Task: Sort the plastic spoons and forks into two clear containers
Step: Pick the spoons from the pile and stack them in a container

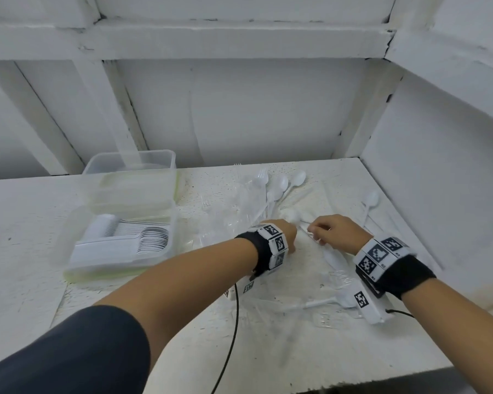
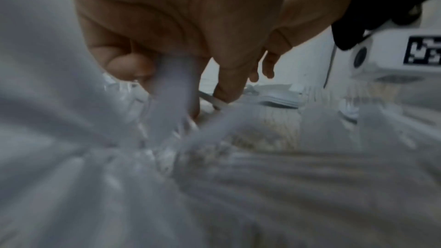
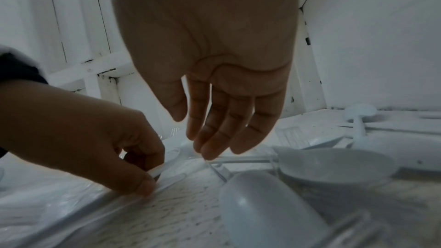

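Cutlery lies scattered ahead of my fingers in the head view: white spoons (image 1: 285,183) beyond my knuckles and one spoon alone (image 1: 371,201) off past my right hand (image 1: 336,233). My left hand (image 1: 285,231) meets the right over the bench (image 1: 268,351), probably so that one can steady a piece while the other lifts it. Well to the left of my left fingers stand the two clear containers: the near container (image 1: 120,245) carries nested spoons and what look like forks, and the far container (image 1: 131,177) seems unfilled, though its walls blur.

From the left wrist view, my left fingers (image 2: 124,67) curl round a pale handle (image 2: 174,86), pinching it; which kind of utensil it is I cannot tell, as its head is smeared by blur. Clear wrappers (image 2: 95,157) below are only streaks.

From the right wrist view, my right fingers (image 3: 214,139) hang straight and slack, gripping nothing, their tips just above a thin handle (image 3: 243,158). A spoon bowl (image 3: 334,163) lies just right of them, and another (image 3: 267,208) nearer the camera.
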Demonstrator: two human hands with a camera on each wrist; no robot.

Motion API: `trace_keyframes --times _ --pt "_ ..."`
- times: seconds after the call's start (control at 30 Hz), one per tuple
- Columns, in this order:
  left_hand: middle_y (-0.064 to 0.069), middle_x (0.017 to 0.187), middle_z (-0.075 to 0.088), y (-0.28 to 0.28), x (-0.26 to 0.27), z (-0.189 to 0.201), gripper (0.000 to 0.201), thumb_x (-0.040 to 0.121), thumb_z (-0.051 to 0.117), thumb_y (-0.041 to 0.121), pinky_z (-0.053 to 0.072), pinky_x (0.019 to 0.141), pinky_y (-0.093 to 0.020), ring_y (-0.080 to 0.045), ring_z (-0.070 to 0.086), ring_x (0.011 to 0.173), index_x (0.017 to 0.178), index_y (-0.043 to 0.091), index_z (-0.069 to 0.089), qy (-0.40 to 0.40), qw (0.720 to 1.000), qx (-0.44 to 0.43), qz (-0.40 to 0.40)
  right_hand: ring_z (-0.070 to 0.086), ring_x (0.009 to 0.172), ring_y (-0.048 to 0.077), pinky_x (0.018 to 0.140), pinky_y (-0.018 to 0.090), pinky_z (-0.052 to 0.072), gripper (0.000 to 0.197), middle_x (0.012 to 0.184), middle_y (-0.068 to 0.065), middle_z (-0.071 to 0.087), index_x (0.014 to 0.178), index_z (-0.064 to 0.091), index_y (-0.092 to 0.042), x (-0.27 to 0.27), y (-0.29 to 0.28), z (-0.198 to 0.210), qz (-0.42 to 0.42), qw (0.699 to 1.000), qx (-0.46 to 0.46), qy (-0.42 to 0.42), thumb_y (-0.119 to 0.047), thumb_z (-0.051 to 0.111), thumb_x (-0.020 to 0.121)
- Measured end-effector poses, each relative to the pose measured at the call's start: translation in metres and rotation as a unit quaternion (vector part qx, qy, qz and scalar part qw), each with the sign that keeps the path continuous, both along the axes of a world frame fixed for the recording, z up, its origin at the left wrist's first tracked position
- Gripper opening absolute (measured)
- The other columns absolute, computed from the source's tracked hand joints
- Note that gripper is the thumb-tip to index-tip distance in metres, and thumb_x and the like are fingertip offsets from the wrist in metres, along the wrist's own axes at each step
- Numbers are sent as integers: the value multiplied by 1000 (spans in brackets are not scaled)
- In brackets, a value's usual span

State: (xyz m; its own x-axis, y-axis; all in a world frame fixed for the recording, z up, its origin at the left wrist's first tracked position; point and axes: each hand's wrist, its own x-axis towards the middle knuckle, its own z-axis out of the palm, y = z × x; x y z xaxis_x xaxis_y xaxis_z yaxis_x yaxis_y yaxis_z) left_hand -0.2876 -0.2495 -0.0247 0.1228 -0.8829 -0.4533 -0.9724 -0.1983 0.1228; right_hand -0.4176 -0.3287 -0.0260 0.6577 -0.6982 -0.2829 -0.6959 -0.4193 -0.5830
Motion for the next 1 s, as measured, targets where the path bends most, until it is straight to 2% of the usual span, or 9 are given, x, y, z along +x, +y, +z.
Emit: trace_keyframes --times 0.17,0.27,0.37,0.47,0.53,0.6,0.7,0.83,1.0 --pt "-8 79 60 2 19 2 27 92 48 13 36 51 -19 -18 51 69 66 9 46 136 981 2 135 58 67 12 55 17 39 18 82 3 65 88 65 -12 13 -9 7 -25 1000 12 -5 -17 49 93" --pt "-17 96 68 16 37 7 19 95 43 8 47 61 -22 -16 57 64 101 -3 57 316 907 -52 272 59 71 15 57 22 45 18 85 6 65 93 64 -11 34 -18 16 -55 998 19 -19 -16 47 93" --pt "-11 80 60 33 57 10 26 94 31 0 49 59 -27 -17 54 60 115 5 46 397 834 -123 363 58 77 18 59 23 45 18 87 8 63 96 64 -8 66 -31 18 -84 996 26 -27 -14 47 94" --pt "-10 81 54 46 75 11 33 91 31 -1 36 49 -24 -16 43 57 120 8 43 367 834 -161 379 60 93 26 69 30 50 20 96 11 64 97 64 -6 102 -53 13 -78 997 -17 20 -6 45 93" --pt "-6 75 51 51 83 9 34 92 32 5 32 47 -23 -15 40 56 124 13 40 360 831 -166 390 51 119 31 98 37 44 33 128 15 55 121 58 -3 120 -66 8 -47 993 -69 86 -2 40 93" --pt "-3 71 48 55 87 7 32 95 33 12 32 46 -22 -14 39 56 126 17 38 357 832 -169 390 34 132 33 109 43 32 49 146 14 33 143 34 -15 132 -75 1 -19 982 -105 159 -9 37 95" --pt "-2 70 48 55 88 2 30 96 34 17 32 47 -22 -13 40 56 125 17 41 355 838 -169 380 30 130 40 105 52 33 55 144 15 25 144 25 -29 137 -87 -13 16 960 -139 242 -20 41 92" --pt "0 70 49 52 90 -3 28 96 35 18 33 47 -22 -12 41 57 123 16 45 349 845 -161 371 57 106 33 89 37 48 31 123 13 54 119 50 -13 133 -84 -24 31 978 -108 173 -17 47 89" --pt "2 71 48 45 90 -4 25 96 36 17 32 49 -20 -9 42 58 116 12 50 331 855 -168 363 56 87 27 60 23 36 31 110 21 63 110 61 6 118 -73 -18 54 988 -46 137 -11 62 84"
